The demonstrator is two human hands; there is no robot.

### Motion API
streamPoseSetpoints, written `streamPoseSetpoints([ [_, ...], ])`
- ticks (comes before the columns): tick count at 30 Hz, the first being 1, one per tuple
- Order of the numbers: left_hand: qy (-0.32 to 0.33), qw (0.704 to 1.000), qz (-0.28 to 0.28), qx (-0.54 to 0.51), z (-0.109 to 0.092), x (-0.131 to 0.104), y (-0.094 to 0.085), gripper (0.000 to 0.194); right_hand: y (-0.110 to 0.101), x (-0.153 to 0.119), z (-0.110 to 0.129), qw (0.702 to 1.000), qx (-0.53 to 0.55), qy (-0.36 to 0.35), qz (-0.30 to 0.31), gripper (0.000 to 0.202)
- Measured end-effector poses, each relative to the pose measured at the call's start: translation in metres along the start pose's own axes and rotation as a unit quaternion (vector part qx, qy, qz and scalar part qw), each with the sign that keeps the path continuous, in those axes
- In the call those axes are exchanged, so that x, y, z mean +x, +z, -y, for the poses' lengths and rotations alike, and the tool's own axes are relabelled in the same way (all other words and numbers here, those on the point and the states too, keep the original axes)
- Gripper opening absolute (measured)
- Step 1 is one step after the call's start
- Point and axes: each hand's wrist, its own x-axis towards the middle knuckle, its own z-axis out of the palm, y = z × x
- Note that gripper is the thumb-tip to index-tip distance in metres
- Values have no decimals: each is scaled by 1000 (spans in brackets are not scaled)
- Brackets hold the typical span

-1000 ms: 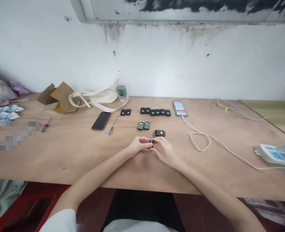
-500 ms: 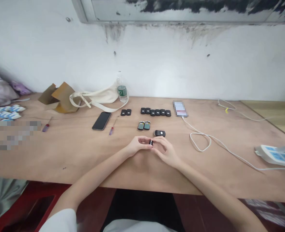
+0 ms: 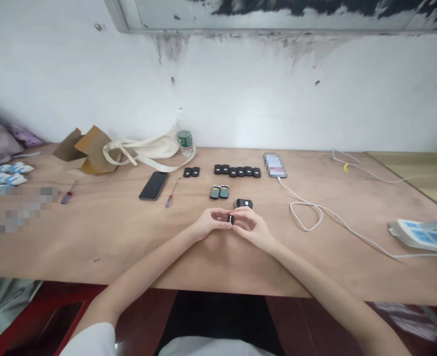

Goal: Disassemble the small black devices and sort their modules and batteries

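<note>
Screwdriver [image 3: 67, 196] with purple handle lies far to the left of the fingers. Nearer to them, beyond and to the left, are a black phone [image 3: 154, 186], a second screwdriver [image 3: 169, 200] and a pair of small black cases [image 3: 187, 172]. The left hand [image 3: 206, 223] has its thumb and fingers closed on one side of a small black piece [image 3: 230, 220], which sits between the two hands, above the table. Just beyond the fingers lie two open cases [image 3: 215, 192], side by side, their inside showing; farther beyond is a row of six black cases [image 3: 241, 171]. The right hand [image 3: 256, 231] grips the piece from its other side, and a dark oblong thing [image 3: 244, 203] lies just beyond these fingers.

I judge that work on the piece is not finished, and two cases stand open. Eight others look closed; whether they are completed, I cannot tell.

The piece appears turned on its edge, with a pale mark, partly covered by fingertips.
</note>
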Motion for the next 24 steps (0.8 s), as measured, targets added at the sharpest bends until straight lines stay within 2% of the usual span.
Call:
streamPoseSetpoints([
  [7, 14, 1000, -18, 20, 4, 1, 1, 51, 5, -1, -3, 1000, 10, 15, -2, 28],
  [12, 12, 999, -32, 41, 2, -1, 7, 48, 9, -4, 0, 1000, -15, 23, 4, 26],
  [17, 15, 997, -54, 51, 2, -2, 13, 48, 12, -6, 1, 999, -45, 10, -8, 31],
  [24, 21, 997, -55, 55, 1, -3, 16, 45, 15, -5, 3, 997, -72, -25, -14, 34],
])
